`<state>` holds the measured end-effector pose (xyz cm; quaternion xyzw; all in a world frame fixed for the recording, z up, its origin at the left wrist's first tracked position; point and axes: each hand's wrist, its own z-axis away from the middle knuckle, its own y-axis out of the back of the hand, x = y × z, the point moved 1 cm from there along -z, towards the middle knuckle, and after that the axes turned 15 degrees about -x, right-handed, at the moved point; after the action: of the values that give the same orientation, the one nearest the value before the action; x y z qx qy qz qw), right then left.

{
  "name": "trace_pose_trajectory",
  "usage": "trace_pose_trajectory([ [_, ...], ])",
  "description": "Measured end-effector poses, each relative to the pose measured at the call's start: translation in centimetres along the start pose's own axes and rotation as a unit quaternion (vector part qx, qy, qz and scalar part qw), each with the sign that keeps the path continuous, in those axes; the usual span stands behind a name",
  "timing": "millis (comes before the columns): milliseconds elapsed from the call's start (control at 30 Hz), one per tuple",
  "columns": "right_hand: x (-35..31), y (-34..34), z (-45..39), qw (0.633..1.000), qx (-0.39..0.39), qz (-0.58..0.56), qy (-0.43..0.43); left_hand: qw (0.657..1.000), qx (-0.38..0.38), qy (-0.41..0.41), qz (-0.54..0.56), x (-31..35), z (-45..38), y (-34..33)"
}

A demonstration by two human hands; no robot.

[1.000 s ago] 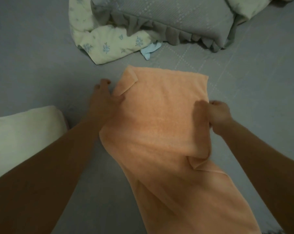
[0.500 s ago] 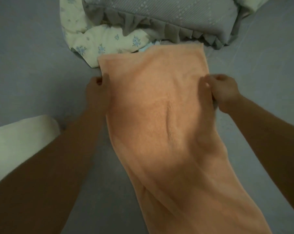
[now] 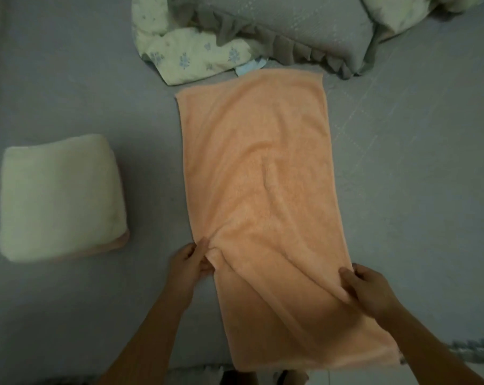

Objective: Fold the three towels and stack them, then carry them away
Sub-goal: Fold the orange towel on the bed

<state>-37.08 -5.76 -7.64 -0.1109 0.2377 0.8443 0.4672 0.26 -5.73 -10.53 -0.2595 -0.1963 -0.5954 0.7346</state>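
two hands pinching one orange towel, one folded cream towel

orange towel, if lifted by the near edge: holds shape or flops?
Probably flops: the orange towel already bunches into soft ridges where the left hand and right hand pinch its sides. Its near end seems to drape over the bed edge, so it likely sags. The plush pile should grip, not slip.

No readable text, no labels, no brands, no numbers, no signs on any surface
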Motion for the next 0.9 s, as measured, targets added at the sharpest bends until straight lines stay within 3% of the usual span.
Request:
trace_pose_trajectory([
  [67,0.6,0.4,0.5,0.999,-0.045,-0.009,0.002,0.999,-0.038,-0.011,-0.027,-1.8,1.7,-0.2],
  [133,1.2,0.8,1.0,0.996,-0.082,-0.021,0.011,0.989,-0.054,-0.009,-0.134,-3.6,3.5,-1.2],
  [233,3.5,1.1,2.0,0.993,-0.115,-0.005,0.025,0.975,-0.013,0.000,-0.223,-6.9,6.1,-3.0],
  [367,8.9,1.3,4.4,0.988,-0.157,0.006,0.008,0.983,-0.011,0.051,-0.177,-11.1,9.7,-4.8],
  [500,14.4,0.9,6.4,0.991,-0.133,-0.005,-0.004,0.993,-0.035,0.085,-0.081,-15.7,13.5,-6.7],
  [800,21.6,-0.2,8.4,0.990,-0.110,-0.060,-0.062,0.983,0.006,0.148,-0.105,-24.0,17.1,-7.9],
  [900,22.1,0.0,9.6,0.985,-0.147,-0.047,-0.082,0.982,0.035,0.172,-0.076,-26.0,19.4,-6.3],
])
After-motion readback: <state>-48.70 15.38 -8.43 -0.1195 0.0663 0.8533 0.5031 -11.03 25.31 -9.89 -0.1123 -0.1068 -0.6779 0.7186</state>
